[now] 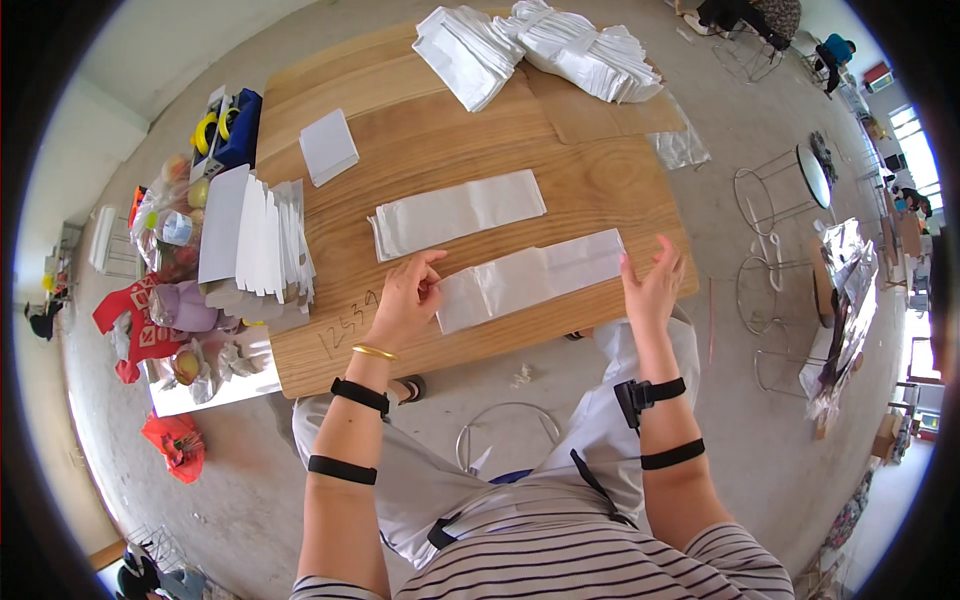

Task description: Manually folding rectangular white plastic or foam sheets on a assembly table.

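Note:
A long, flat, folded white sheet (pixel 535 277), thin and slightly see-through, lies along the near edge of the wooden table. At its left end my left hand (pixel 405 295) is closed, thumb and fingers pinched at the sheet's edge. My right hand (pixel 652 285) is by the other end with its fingers spread, the thumb touching or almost touching the sheet's edge. Just beyond lies a small stack of similar long white sheets (pixel 460 213), its left ends slightly uneven.
Large bundles of folded white sheets (pixel 575 50) lie on cardboard (pixel 590 118) at the table's far side. A small white card stack (pixel 329 147) sits far left. White cards fill a box (pixel 255 240) at the left edge, beside a blue holder (pixel 238 130). Wire stools (pixel 775 200) stand right.

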A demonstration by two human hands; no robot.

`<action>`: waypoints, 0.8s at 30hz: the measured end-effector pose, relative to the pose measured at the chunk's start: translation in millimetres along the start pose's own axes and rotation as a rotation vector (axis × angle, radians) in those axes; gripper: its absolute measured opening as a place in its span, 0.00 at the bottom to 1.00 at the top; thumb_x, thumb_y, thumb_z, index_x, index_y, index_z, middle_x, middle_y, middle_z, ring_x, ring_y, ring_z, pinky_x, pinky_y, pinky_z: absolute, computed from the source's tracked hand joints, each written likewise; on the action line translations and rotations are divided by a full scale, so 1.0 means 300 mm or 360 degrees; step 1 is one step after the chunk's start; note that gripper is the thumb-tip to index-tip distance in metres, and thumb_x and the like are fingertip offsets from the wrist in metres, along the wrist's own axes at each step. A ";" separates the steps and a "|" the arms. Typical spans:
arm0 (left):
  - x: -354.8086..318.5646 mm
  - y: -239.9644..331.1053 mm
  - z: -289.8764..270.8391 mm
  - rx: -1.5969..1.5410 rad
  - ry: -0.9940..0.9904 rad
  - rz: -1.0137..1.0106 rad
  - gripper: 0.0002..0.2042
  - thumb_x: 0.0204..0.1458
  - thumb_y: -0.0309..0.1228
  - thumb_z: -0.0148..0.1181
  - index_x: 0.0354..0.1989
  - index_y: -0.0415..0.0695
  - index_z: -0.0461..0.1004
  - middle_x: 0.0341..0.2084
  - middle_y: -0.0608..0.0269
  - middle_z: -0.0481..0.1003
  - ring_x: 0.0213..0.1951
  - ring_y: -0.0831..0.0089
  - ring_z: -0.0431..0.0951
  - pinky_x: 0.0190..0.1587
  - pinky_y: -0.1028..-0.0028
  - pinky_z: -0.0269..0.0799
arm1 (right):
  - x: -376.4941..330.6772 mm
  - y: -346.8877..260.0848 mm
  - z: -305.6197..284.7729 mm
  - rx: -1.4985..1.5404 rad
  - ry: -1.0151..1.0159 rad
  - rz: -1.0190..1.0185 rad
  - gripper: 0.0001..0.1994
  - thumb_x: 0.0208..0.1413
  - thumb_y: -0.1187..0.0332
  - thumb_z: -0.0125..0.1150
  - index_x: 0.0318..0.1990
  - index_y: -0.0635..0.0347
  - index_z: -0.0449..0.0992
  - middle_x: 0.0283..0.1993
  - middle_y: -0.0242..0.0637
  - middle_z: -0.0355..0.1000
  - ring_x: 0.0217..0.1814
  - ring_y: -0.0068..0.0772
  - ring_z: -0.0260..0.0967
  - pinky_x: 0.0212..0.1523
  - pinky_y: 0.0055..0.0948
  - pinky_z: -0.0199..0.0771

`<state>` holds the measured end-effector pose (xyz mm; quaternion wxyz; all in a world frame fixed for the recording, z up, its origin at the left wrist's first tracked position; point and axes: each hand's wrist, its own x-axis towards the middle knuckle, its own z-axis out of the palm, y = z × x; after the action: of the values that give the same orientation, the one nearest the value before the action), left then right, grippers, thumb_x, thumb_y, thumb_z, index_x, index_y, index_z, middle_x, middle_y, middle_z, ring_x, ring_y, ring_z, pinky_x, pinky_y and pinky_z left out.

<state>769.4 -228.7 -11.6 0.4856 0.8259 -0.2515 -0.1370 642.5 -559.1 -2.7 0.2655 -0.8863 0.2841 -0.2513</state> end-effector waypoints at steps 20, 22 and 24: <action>-0.015 -0.022 -0.042 0.0193 -0.0075 0.0071 0.09 0.43 0.16 0.55 0.34 0.39 0.72 0.28 0.59 0.71 0.31 0.67 0.73 0.32 0.72 0.70 | -0.234 -0.292 0.233 -0.0229 -0.1053 -0.1243 0.43 0.59 0.39 0.49 0.72 0.63 0.51 0.77 0.43 0.45 0.81 0.41 0.36 0.77 0.47 0.33; -0.011 -0.026 -0.058 0.0286 -0.0121 0.0096 0.09 0.44 0.18 0.55 0.35 0.40 0.73 0.29 0.59 0.73 0.32 0.68 0.74 0.33 0.72 0.71 | -0.228 -0.298 0.231 -0.0254 -0.0989 -0.1283 0.44 0.57 0.38 0.50 0.72 0.63 0.52 0.77 0.45 0.47 0.80 0.44 0.38 0.77 0.49 0.34; 0.024 -0.013 -0.012 0.0180 -0.0133 0.0077 0.10 0.45 0.19 0.56 0.37 0.41 0.75 0.29 0.57 0.75 0.32 0.65 0.76 0.35 0.70 0.72 | -0.217 -0.249 0.226 -0.0323 -0.0941 -0.1262 0.45 0.56 0.38 0.52 0.71 0.64 0.53 0.76 0.46 0.48 0.79 0.46 0.40 0.76 0.50 0.36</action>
<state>778.2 -228.3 -13.1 0.4305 0.8393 -0.2987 -0.1450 664.3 -443.4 -25.9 0.1312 -0.9807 -0.1388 -0.0421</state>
